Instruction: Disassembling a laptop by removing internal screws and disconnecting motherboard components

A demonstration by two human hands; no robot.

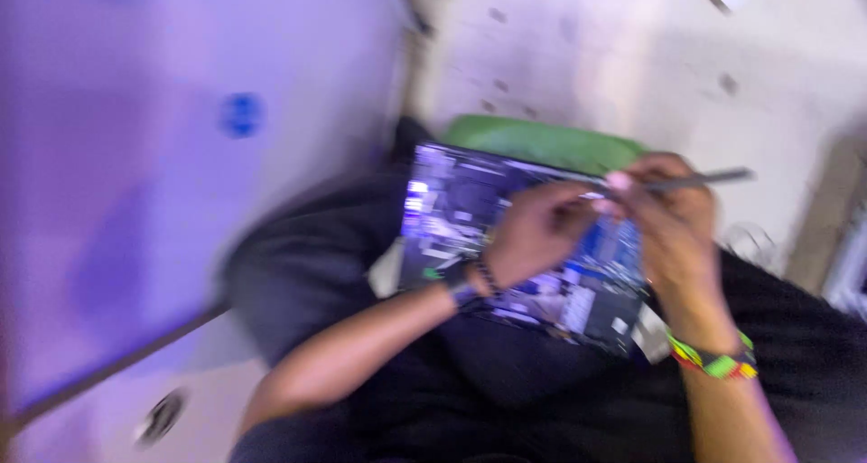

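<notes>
The view is motion-blurred. An opened device with a dark circuit board (470,219) lies across my lap, tilted. My left hand (533,233) hovers over the board's middle, fingers curled toward my right hand; whether it pinches anything is blurred. My right hand (673,215) is over the board's right part and grips a thin grey tool (704,179) that sticks out to the right. A dark band is on my left wrist and a bright beaded bracelet (718,359) on the right wrist.
A green object (542,140) lies under the board's far edge. Dark trousers (307,273) cover my lap. A pale purple-lit panel (135,156) fills the left side. Light speckled floor (587,56) lies beyond.
</notes>
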